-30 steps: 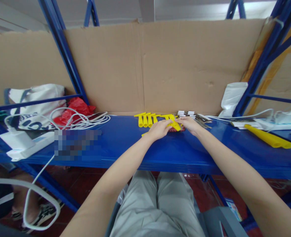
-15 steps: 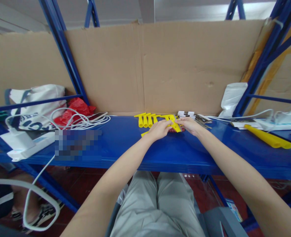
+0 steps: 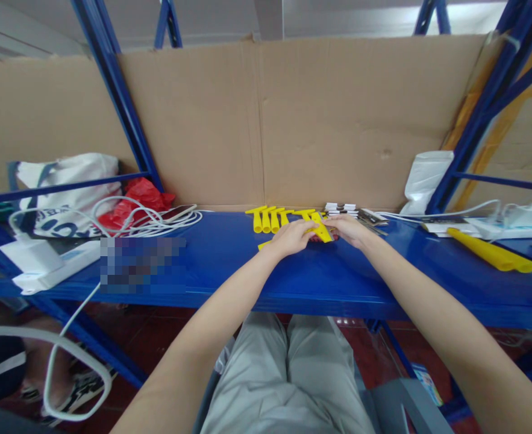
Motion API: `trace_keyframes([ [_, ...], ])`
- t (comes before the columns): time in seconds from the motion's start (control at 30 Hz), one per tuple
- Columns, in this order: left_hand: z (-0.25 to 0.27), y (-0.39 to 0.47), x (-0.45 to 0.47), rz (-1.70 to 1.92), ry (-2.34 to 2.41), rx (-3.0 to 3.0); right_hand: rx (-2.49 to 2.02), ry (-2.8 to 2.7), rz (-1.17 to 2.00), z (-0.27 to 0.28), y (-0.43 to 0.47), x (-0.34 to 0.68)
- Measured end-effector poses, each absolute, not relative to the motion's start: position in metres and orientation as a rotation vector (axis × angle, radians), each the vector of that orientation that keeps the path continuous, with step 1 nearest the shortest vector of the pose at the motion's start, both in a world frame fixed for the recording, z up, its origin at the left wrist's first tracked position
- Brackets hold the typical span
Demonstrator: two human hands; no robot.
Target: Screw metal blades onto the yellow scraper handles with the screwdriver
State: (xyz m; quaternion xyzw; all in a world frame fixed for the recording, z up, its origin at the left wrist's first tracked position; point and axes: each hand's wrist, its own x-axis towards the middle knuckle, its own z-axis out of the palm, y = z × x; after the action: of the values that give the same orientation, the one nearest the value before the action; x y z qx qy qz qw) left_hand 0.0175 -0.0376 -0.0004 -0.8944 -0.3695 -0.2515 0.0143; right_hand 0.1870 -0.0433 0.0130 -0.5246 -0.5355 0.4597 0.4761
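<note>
My left hand (image 3: 291, 239) is closed around a yellow T-shaped plastic scraper (image 3: 322, 232), whose wide head points toward my right hand. My right hand (image 3: 347, 229) is at the scraper's right edge with its fingers curled; what its fingertips pinch is too small to make out. Just behind my left hand, several yellow T-shaped pieces (image 3: 266, 222) lie side by side in a row. Another yellow piece (image 3: 262, 245) pokes out from beneath my left wrist. Small dark red items (image 3: 333, 237) show partly under the scraper.
Small white-and-black packets (image 3: 340, 208) and flat dark strips (image 3: 374, 220) lie behind my right hand. Yellow tubes (image 3: 491, 250) rest at the right. At the left are white cables (image 3: 175, 222), a power strip (image 3: 62, 268) and a cloth bag (image 3: 78, 193). Cardboard (image 3: 338, 120) walls the blue bench (image 3: 229, 271).
The scraper has turned slightly in my left hand, and my right fingertips have shifted a little right along its edge. The row of yellow pieces is unchanged.
</note>
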Motion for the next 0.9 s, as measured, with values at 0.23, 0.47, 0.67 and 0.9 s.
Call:
trace_keyframes([
  [0.23,-0.002,-0.036,0.017,-0.808,-1.144,-2.795,-1.287,-1.296,1.135,0.012,-0.042,0.187],
  [0.47,-0.003,-0.037,0.019,-0.759,-1.153,-2.809,-1.435,-1.409,0.806,0.006,-0.029,0.195],
  [0.67,-0.002,-0.038,0.018,-0.767,-1.184,-2.81,-1.711,-1.72,-0.165,0.005,-0.014,0.237],
  [0.9,0.0,-0.04,0.018,-0.744,-1.213,-2.804,-2.148,-1.778,-0.343,-0.005,-0.01,0.287],
])
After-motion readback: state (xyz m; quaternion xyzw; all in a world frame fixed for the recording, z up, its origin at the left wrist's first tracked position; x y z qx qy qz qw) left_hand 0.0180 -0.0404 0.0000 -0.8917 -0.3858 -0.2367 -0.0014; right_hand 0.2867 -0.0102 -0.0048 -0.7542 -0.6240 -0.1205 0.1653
